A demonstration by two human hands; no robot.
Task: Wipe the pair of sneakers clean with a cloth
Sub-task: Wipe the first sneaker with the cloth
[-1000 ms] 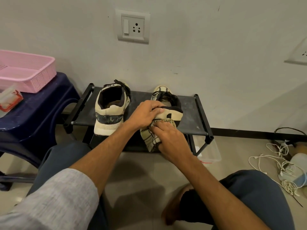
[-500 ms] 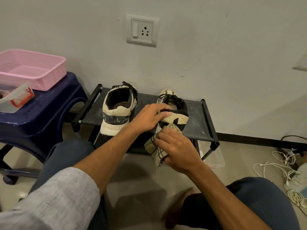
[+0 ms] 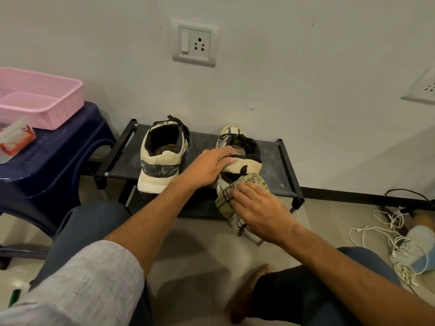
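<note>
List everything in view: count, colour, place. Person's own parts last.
shoe rack: 1, black, against the wall
left sneaker: 1, cream and black, on the shoe rack
right sneaker: 1, cream and black, on the shoe rack
cloth: 1, beige with dark checks, against the right sneaker's heel
stool: 1, dark blue, left of the shoe rack
basket: 1, pink, on the stool
packet: 1, red and clear, on the stool
socket plates: 2, white, on the wall
cables: tangle, white, floor at right
sleeve: 1, grey, left arm
trousers: 1, blue-grey, both legs
left hand: 1, fingers curled over the right sneaker's collar
right hand: 1, pressing the cloth to the heel
</note>
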